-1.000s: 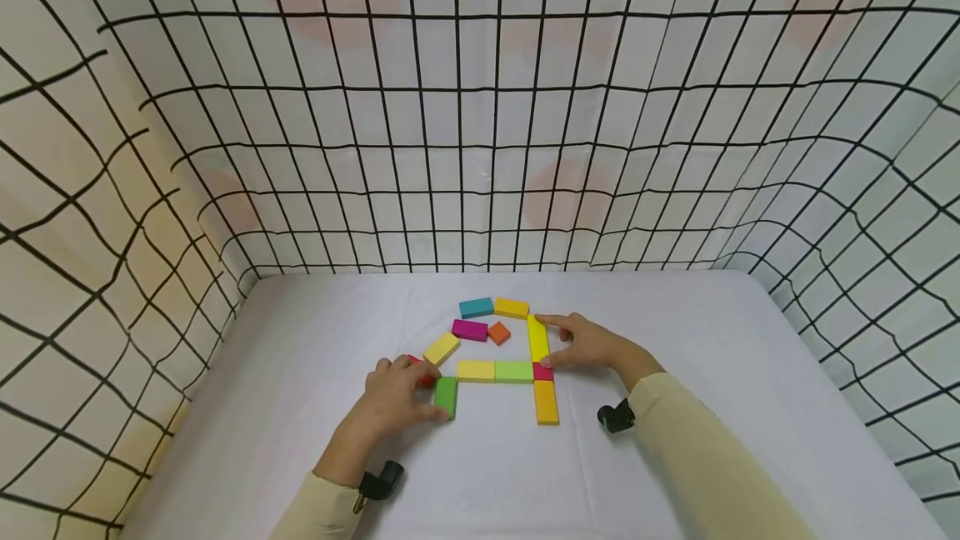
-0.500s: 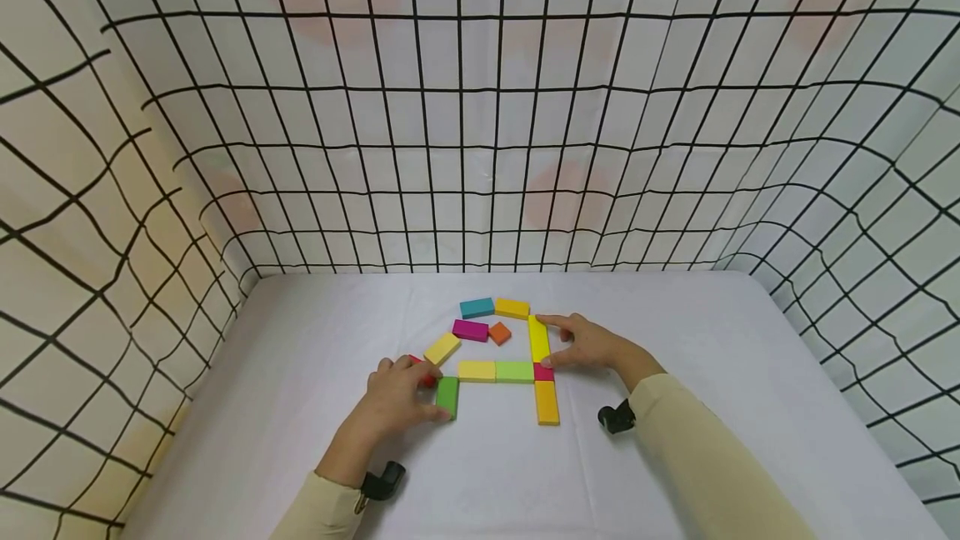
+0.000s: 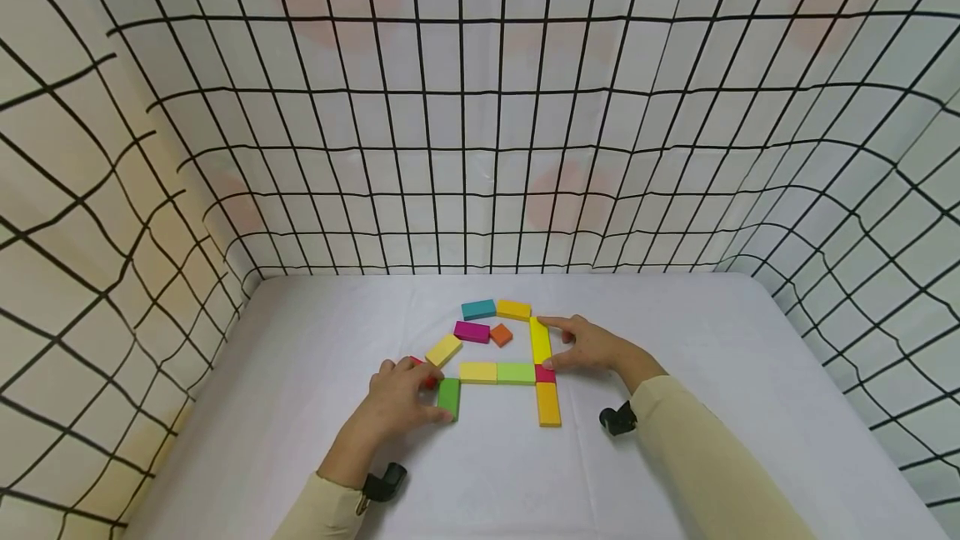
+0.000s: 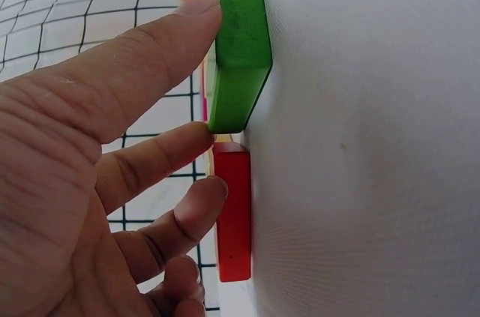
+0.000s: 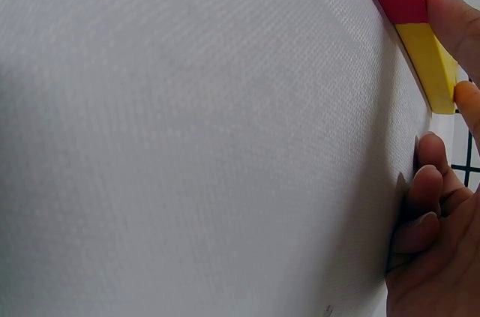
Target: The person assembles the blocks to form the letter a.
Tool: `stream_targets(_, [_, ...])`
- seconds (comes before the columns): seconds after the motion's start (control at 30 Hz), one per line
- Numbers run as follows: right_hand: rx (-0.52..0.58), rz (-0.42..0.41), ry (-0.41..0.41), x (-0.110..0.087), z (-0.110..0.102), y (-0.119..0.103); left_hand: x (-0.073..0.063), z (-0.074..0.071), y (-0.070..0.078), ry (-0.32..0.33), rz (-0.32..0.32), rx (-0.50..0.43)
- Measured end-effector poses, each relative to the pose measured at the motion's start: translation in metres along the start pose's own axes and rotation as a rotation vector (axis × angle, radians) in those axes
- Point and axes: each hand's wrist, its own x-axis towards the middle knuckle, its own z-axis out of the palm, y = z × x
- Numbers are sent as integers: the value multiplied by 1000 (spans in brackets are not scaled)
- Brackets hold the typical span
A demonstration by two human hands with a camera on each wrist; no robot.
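My left hand (image 3: 396,398) spans a green block (image 3: 448,399) lengthwise, thumb at its near end and index fingertip at its far end. Its middle fingertip touches a red block (image 4: 233,212), partly hidden by the hand in the head view. On the other side, my right hand (image 3: 592,346) holds a bright yellow block (image 3: 540,342) with index finger at the far end and thumb by the small crimson block (image 3: 545,373). In the right wrist view, the remaining fingers of that hand curl close over the cloth.
Pale yellow (image 3: 478,372) and lime green (image 3: 516,373) blocks form a row reaching the crimson one. An amber block (image 3: 548,404) lies nearer. Another pale yellow block (image 3: 443,351), a magenta block (image 3: 472,332), an orange cube (image 3: 501,335), teal (image 3: 478,309) and golden (image 3: 513,310) blocks lie farther back.
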Motion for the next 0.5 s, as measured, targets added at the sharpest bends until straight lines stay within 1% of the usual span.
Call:
stream_targets(0.2, [-7, 2, -1, -2, -1, -1, 0, 0, 0, -1, 11, -1])
stream_targets(0.5, [-4, 8, 4, -1, -1, 0, 0, -1, 1, -12, -7, 0])
